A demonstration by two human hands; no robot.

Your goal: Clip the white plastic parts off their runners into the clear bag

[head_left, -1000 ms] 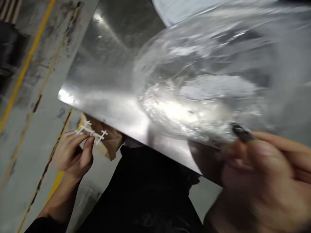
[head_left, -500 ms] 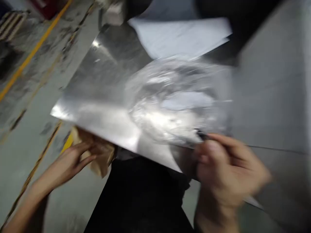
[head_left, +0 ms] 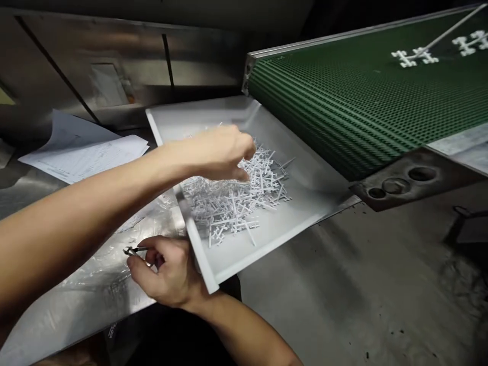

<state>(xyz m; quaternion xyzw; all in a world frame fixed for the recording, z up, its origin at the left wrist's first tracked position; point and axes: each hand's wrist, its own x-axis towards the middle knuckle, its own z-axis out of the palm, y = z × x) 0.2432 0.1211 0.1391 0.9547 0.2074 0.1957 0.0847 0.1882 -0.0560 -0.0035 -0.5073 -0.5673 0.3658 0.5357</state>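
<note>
Closest to you, down at the bottom, there's your dark clothing (head_left: pixel 171 335). Just above that, your right hand (head_left: pixel 168 269) has a small metal tool (head_left: pixel 131 250) gripped between thumb and fingers, tip poking out to your left. It's over the near edge of the shiny metal worktop (head_left: pixel 49 325), and some crinkly clear plastic (head_left: pixel 102 259) lies spread out on there, right by the tool.

Next up is the pale tray (head_left: pixel 274 234), sitting at a slant just past your right wrist. The loose pile of thin white plastic bits (head_left: pixel 236 203) is in it, mostly heaped toward the middle and left side. Your left arm reaches across from the left, and your left hand (head_left: pixel 224 152) is over that pile, fingers curled but parted from the thumb. Can't tell if the fingertips actually touch any bits.

Left of the tray, a few printed papers (head_left: pixel 91 152) lie on the worktop, one corner curling up. Off to the right, the green conveyor belt (head_left: pixel 343 91) ends right by the tray's far right side, with two white branched pieces (head_left: pixel 415 57) farther up on it. Metal panels (head_left: pixel 137 61) stand at the back.
</note>
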